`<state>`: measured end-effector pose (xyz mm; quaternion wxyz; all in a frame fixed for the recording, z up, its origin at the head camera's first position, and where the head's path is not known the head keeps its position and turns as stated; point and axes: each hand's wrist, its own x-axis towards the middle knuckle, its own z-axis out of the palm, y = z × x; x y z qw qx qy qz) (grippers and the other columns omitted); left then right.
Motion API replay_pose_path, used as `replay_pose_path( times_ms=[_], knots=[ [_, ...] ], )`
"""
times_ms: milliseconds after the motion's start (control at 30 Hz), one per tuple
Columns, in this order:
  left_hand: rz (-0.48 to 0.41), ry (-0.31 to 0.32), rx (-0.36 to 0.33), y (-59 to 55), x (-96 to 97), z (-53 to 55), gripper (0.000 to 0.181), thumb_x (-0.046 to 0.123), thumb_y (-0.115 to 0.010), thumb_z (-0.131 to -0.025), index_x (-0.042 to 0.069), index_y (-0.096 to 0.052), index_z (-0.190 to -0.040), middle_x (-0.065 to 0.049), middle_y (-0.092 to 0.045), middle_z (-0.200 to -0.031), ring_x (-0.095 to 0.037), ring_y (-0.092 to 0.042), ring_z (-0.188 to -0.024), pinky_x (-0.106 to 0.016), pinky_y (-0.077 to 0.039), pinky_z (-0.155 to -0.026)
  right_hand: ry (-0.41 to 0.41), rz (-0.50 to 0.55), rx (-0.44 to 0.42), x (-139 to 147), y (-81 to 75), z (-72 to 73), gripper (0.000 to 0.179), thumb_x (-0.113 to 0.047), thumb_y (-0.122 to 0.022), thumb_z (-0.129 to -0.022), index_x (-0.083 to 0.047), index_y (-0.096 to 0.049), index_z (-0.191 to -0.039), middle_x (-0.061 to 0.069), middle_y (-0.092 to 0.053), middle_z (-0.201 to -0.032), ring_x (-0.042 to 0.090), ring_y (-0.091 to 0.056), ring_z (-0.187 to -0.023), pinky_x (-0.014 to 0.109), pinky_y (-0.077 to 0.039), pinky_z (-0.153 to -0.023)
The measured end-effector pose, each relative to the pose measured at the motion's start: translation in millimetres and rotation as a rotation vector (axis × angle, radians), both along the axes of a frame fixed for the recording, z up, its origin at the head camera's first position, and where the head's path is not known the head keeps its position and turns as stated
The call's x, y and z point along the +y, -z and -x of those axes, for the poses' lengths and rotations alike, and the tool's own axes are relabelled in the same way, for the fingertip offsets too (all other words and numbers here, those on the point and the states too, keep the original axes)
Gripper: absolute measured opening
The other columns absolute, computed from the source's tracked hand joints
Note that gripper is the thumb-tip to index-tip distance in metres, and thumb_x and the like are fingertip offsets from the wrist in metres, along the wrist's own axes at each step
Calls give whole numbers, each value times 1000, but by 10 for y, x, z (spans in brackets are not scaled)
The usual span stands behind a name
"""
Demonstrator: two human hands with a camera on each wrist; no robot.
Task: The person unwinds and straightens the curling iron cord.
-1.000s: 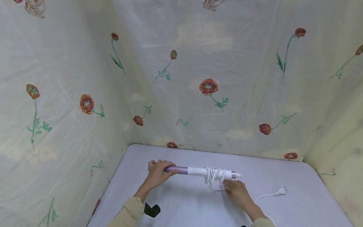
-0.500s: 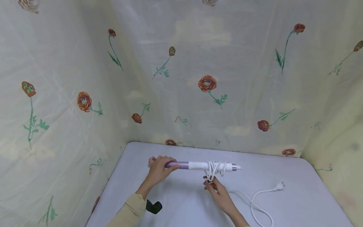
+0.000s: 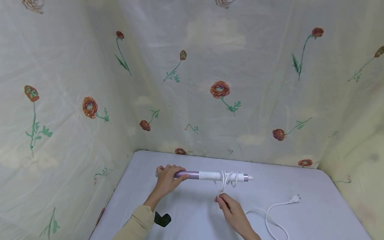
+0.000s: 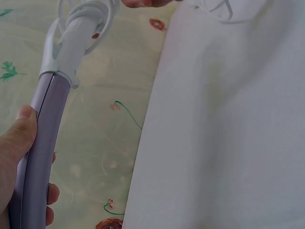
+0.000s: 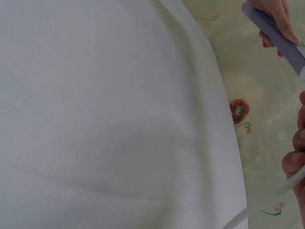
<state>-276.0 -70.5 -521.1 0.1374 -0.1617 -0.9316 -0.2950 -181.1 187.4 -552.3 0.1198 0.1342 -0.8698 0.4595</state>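
Note:
My left hand (image 3: 168, 180) grips the lavender barrel of a curling iron (image 3: 207, 175), its thumb along the near side. The iron is held level above the table, its white handle pointing right with a white cord (image 3: 225, 180) looped loosely around it. Just below the handle, my right hand (image 3: 233, 211) pinches a length of this cord, pulled down from the loops. In the left wrist view, the barrel (image 4: 45, 138) shows a long seam and a white lever beside the handle. My right hand's fingers (image 5: 298, 143) appear only at the edge of the right wrist view.
The cord's free end trails over the white table (image 3: 186, 206) to a two-prong plug (image 3: 295, 199) at the right. A small dark object (image 3: 163, 220) shows beside the left sleeve (image 3: 136, 221). Flower-print curtains (image 3: 192, 83) enclose the table's back and sides.
My right hand has moved left from the handle's right end, then slightly down, drawing the cord downward from the loops. The left hand keeps its grip on the barrel in nearly the same place.

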Motion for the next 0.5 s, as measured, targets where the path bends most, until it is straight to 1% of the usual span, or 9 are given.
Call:
replay_pose_path(
  times_ms=[133, 300, 400, 500],
  knots=[
    [-6, 5, 0, -12, -11, -4, 37, 53, -66, -80, 24, -70, -102, 4, -69, -90, -14, -49, -83, -52, -19, -92, 32, -42, 121, 51, -81, -48, 13, -10, -56, -94, -18, -63, -87, -18, -49, -68, -5, -42, -58, 19, -41, -54],
    [8, 20, 33, -11, -27, -7, 36, 53, -67, -80, 24, -70, -100, 4, -69, -90, -13, -50, -82, -53, -20, -91, 36, -116, 265, 144, -265, -56, 15, -4, -59, -91, -16, -62, -83, -18, -47, -66, -8, -36, -55, 16, -37, -49],
    [10, 34, 48, 1, -32, -15, 35, 53, -67, -79, 25, -70, -99, 5, -69, -88, -12, -50, -80, -52, -20, -90, 37, -177, 346, 223, -392, -31, 17, -1, -62, -88, -16, -61, -81, -16, -51, -67, -8, -37, -56, 12, -35, -50],
    [9, 47, 51, 19, -34, -22, 34, 53, -67, -79, 25, -70, -98, 6, -68, -86, -11, -49, -78, -52, -20, -89, 42, -242, 390, 309, -513, 15, 18, 0, -64, -86, -16, -62, -80, -15, -58, -72, -9, -42, -59, 9, -37, -54]
  ],
)
